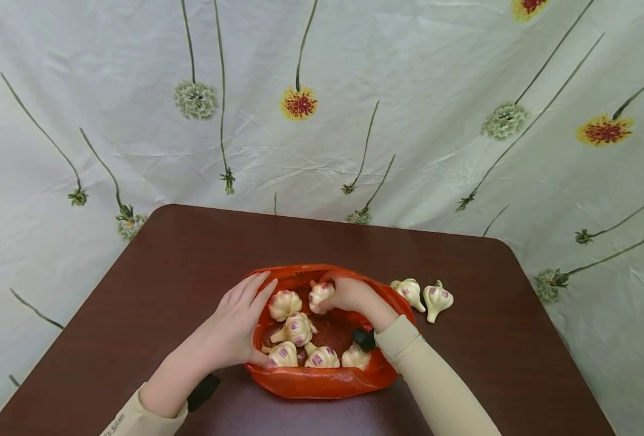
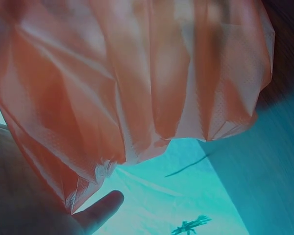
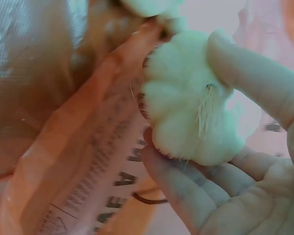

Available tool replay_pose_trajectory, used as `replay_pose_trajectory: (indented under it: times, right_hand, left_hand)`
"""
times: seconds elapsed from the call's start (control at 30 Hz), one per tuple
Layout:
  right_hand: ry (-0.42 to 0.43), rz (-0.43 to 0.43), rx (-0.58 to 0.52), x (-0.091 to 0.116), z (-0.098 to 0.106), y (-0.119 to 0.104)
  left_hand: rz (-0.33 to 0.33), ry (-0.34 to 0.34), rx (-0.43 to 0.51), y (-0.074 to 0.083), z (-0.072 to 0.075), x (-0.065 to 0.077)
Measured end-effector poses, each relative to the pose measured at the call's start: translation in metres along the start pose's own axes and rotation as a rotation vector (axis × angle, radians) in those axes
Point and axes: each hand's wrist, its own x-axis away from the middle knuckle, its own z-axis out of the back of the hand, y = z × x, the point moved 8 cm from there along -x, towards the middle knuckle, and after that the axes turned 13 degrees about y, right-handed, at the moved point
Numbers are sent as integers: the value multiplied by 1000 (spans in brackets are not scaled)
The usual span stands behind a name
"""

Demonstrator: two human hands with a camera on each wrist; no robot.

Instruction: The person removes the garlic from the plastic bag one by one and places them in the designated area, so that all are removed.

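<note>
A red plastic bag (image 1: 322,384) sits on the table with its mouth spread wide, and several garlic bulbs (image 1: 298,329) lie inside. My right hand (image 1: 349,295) reaches into it and holds one garlic bulb (image 3: 191,98) between thumb and fingers, its root end facing the right wrist camera. At the bag's left rim, my left hand (image 1: 239,321) rests with fingers straight and spread, the thumb over the near edge. The bag's wall (image 2: 137,83) fills much of the left wrist view, one straight finger (image 2: 100,210) showing past its edge.
Two garlic bulbs (image 1: 437,300) lie on the dark brown table (image 1: 207,242), just right of the bag. Behind the table hangs a pale cloth (image 1: 322,151) with printed flowers. Dark print (image 3: 120,183) marks the bag in the right wrist view.
</note>
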Motion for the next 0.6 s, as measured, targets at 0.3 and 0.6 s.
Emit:
replay_pose_trajectory:
  times: [0.3, 0.6]
  right_hand:
    - [41, 153, -28, 31, 30, -22]
    - [99, 261, -137, 68, 76, -31]
  left_hand:
    - [-7, -1, -9, -3, -1, -1]
    - [12, -17, 1, -3, -2, -3]
